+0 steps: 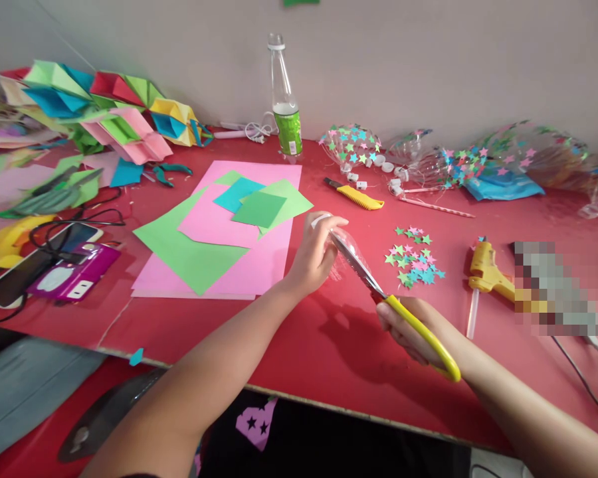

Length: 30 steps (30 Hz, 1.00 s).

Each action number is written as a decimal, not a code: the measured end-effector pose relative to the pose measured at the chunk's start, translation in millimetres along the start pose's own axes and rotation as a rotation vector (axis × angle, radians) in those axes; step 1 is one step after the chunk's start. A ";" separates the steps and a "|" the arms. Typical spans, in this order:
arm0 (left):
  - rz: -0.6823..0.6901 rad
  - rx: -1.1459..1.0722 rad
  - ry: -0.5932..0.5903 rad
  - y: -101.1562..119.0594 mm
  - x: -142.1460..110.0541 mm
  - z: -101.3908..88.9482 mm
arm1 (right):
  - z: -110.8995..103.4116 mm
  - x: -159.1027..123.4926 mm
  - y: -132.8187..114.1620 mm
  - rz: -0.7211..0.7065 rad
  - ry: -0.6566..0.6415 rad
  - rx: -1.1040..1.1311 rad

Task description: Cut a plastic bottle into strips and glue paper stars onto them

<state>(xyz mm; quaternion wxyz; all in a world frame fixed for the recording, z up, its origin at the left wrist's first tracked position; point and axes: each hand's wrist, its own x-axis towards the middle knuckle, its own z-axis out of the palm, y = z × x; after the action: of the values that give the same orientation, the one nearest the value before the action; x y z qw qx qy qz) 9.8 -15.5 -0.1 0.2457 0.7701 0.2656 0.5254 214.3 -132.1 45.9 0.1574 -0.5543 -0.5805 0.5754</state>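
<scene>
My right hand [411,325] is closed around the yellow handles of a pair of scissors [423,328]. The scissors slant up and to the left, and their metal blades reach my left hand [315,255]. Pinched in my left hand is a piece of see-through plastic [349,243], with a pale bit showing by the fingertips. The blades lie across this plastic; whether they are cutting into it I cannot tell. Right of the hands, several small paper stars [416,259] lie scattered on the red table [299,345].
Pink and green paper sheets [199,265] lie left of my hands. Behind stand a bottle [288,126] and star-covered plastic shapes [351,146]. A yellow cutter knife [361,197] lies ahead, a glue gun [488,269] at right. Folded paper shapes [124,133] fill the back left.
</scene>
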 end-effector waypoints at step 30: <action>-0.010 0.096 0.033 -6.2 2.2 -2.8 | -3.6 -0.4 -9.8 0.002 -0.060 0.056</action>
<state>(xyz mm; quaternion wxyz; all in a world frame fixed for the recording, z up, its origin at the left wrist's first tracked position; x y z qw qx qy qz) 6.9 -9.1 -1.8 0.2067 0.7708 0.2981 0.5237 212.8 -128.0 55.4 0.1547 -0.5326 -0.5680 0.6081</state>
